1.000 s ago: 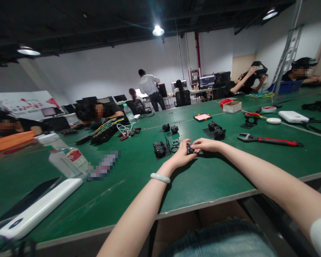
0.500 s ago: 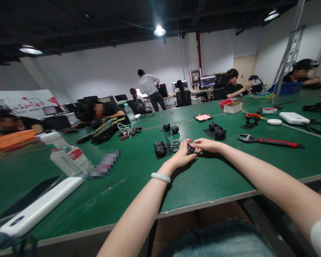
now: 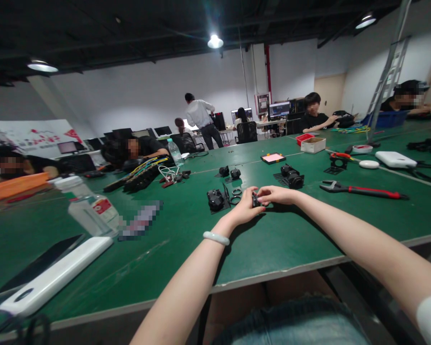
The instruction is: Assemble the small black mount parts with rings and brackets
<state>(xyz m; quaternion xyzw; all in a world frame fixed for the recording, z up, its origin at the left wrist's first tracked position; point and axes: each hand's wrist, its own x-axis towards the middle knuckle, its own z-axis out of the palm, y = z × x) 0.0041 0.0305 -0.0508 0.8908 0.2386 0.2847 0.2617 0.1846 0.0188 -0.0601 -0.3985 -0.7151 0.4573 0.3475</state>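
Observation:
My left hand and my right hand meet over the green table, both pinched on a small black part held between the fingertips. A pale bangle sits on my left wrist. Just left of my hands lie a black camera-like block on a bracket and two black rings. Two smaller black blocks and a black lens unit lie farther back.
A red-handled adjustable wrench lies to the right. A water bottle, a white slab device and a dark phone sit at left. Cable chain, a pink tray and boxes lie farther off. Other people sit around the tables.
My hands stay together on the small black part with only slight finger shifts. At the far right a seated person has lowered their arms to the table.

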